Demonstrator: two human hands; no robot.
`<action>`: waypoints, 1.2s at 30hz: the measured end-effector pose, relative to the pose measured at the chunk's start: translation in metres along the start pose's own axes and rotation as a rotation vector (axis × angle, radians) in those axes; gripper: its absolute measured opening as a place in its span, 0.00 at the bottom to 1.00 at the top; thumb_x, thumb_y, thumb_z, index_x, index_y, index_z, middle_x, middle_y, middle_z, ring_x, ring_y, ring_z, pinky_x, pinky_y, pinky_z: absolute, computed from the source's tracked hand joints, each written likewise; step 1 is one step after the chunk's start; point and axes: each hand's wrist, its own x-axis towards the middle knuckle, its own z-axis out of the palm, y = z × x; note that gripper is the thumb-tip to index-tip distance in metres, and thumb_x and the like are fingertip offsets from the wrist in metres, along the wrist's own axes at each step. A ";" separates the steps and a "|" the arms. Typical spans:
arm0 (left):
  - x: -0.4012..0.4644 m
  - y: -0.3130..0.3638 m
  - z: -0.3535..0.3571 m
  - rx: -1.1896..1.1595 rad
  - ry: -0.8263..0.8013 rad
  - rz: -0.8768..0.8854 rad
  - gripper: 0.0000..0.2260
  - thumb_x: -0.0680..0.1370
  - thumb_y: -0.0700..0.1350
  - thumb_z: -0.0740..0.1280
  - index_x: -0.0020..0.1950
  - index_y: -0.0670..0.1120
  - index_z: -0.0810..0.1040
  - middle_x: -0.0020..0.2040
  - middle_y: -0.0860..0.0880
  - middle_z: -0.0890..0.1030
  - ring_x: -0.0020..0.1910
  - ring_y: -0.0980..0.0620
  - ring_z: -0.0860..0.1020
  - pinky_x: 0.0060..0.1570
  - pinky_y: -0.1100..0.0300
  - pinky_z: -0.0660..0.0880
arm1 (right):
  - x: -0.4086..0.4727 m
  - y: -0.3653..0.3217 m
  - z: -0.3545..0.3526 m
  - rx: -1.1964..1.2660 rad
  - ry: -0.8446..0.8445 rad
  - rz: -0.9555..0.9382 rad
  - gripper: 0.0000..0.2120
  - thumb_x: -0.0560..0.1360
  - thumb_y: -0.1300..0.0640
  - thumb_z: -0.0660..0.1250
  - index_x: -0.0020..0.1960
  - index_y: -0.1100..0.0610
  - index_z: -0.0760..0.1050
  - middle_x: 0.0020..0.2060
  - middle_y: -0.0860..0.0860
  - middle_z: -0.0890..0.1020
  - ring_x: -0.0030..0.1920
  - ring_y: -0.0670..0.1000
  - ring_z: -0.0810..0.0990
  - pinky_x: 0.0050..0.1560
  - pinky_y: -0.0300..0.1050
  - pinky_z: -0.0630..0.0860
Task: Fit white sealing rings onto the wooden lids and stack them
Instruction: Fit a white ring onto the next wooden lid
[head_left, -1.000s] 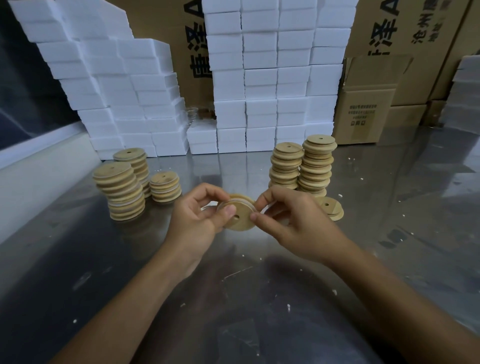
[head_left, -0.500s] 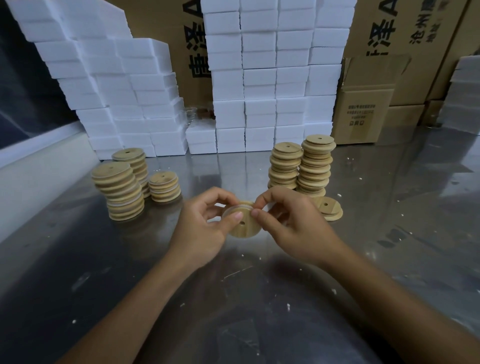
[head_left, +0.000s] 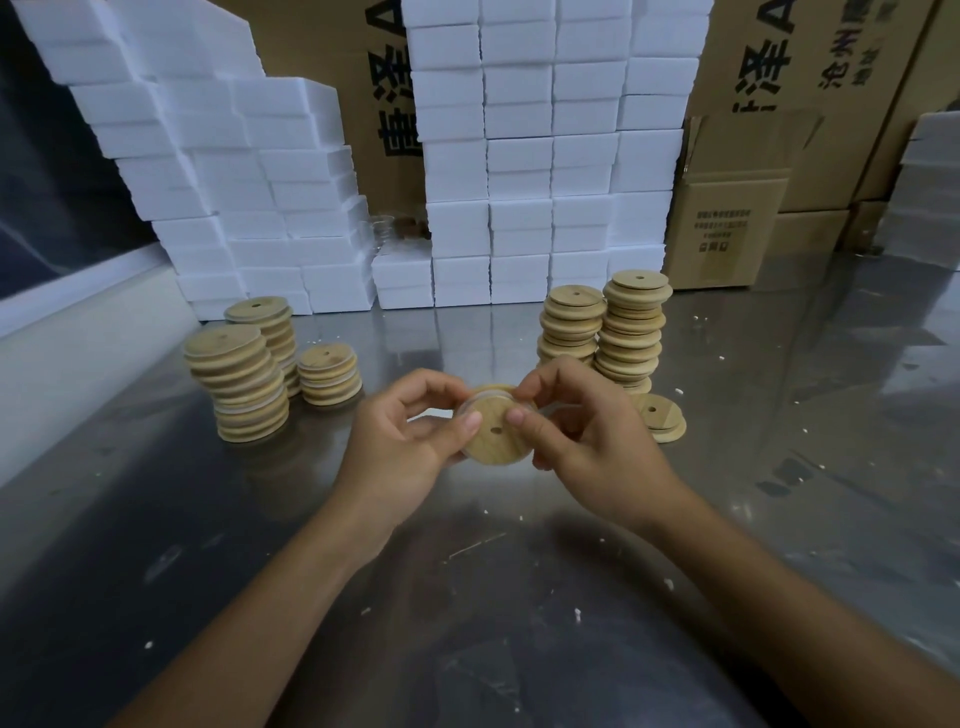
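A round wooden lid (head_left: 496, 439) with a small centre hole is held above the metal table (head_left: 467, 597), tilted toward me. A white sealing ring (head_left: 485, 399) sits around its upper rim. My left hand (head_left: 410, 441) pinches the lid's left edge and my right hand (head_left: 587, 436) pinches its right edge, thumbs on the face. Three stacks of ringed lids (head_left: 241, 384) stand at the left. Two taller stacks of bare lids (head_left: 631, 327) stand behind my right hand, with a loose lid (head_left: 657, 418) lying beside them.
Walls of white foam boxes (head_left: 545, 156) line the back of the table, with cardboard cartons (head_left: 727, 228) behind and to the right. A white ledge (head_left: 78, 332) runs along the left edge. Small white crumbs are scattered on the table.
The lid has tipped so its flat face with the hole now looks toward me, and the white ring has gone further around its rim. Both hands stayed in place.
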 end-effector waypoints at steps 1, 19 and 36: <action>0.000 0.001 0.000 0.017 -0.004 0.014 0.05 0.73 0.34 0.72 0.46 0.43 0.80 0.45 0.45 0.84 0.42 0.46 0.84 0.41 0.54 0.82 | 0.001 -0.001 -0.001 -0.011 0.017 -0.017 0.05 0.77 0.60 0.71 0.47 0.52 0.76 0.40 0.45 0.80 0.29 0.57 0.78 0.31 0.60 0.77; 0.000 -0.010 0.003 0.164 0.095 0.010 0.16 0.67 0.42 0.79 0.51 0.48 0.78 0.48 0.51 0.82 0.37 0.52 0.83 0.36 0.58 0.81 | 0.005 -0.006 0.004 0.455 0.151 0.384 0.06 0.75 0.64 0.71 0.48 0.64 0.74 0.30 0.56 0.82 0.26 0.51 0.80 0.29 0.43 0.79; 0.004 -0.020 -0.005 0.453 0.093 0.321 0.24 0.62 0.63 0.76 0.56 0.61 0.80 0.47 0.56 0.82 0.41 0.52 0.79 0.34 0.61 0.76 | 0.001 -0.014 0.010 0.297 0.053 0.346 0.10 0.74 0.59 0.73 0.55 0.56 0.77 0.37 0.52 0.86 0.33 0.49 0.82 0.32 0.42 0.79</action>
